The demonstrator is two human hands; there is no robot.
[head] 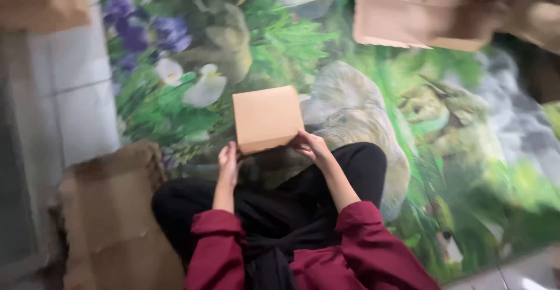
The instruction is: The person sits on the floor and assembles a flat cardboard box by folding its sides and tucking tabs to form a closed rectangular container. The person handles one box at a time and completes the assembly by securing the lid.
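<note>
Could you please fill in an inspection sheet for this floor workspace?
Surface: floor mat printed with plants and rocks.
Job's things: small brown cardboard box, held above the lap.
Clutter: crumpled brown paper at left; flat cardboard piece at top right.
Grips: left hand and right hand each at the box's lower edge.
Cables: nothing seen.
Surroundings: white tiled wall at left; another person's hand, blurred.

Dim, soft light, heavy motion blur
</note>
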